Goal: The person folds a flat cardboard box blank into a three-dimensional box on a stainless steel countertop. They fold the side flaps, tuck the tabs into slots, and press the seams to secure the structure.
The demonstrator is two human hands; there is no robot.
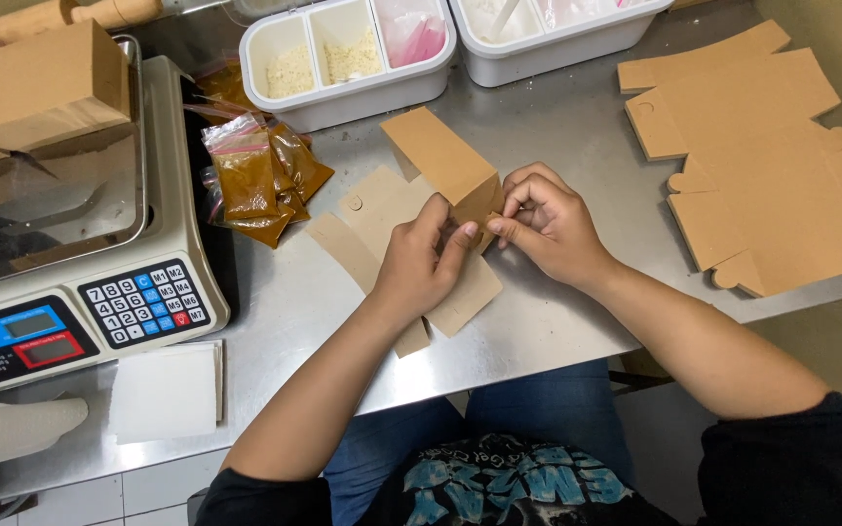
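1. Steel table [577, 127]: bare strip between box and white trays [348, 54].
2. Flat cardboard blanks [762, 166] overhanging right edge.
3. Half-folded cardboard box [440, 161] mid-table, pinched: left hand [421, 268] and right hand [548, 224] fingers closed on its near corner.

steel table [557, 136] has a scale [70, 273], spice sachets [255, 180], 2 white divided tubs [343, 58], flat cardboard box blanks [762, 166] and a white pad [163, 390] on it
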